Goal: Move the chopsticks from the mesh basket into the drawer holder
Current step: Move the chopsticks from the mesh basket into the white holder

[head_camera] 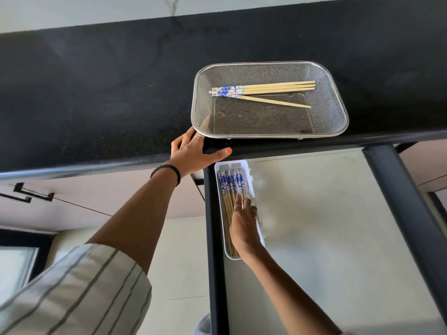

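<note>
A mesh basket (269,131) sits on the black tabletop (96,93) near its front edge, at about 1 o'clock in the view. A few chopsticks (262,90) with blue-patterned tops lie across its far half, tips toward 3 o'clock, one angled away from the rest. The left hand (193,153) rests on the tabletop edge at the basket's near-left corner, fingers loosely spread, the thumb stretched along the edge and gripping nothing; fingertips touch the basket rim. Below, at 6 o'clock from the basket, an open drawer (326,213) holds a white holder (249,175) against its left wall, filled with a bundle of matching chopsticks (228,187). The right hand (244,223) lies flat on that bundle, fingers pressed together and pointing toward 12 o'clock.
</note>
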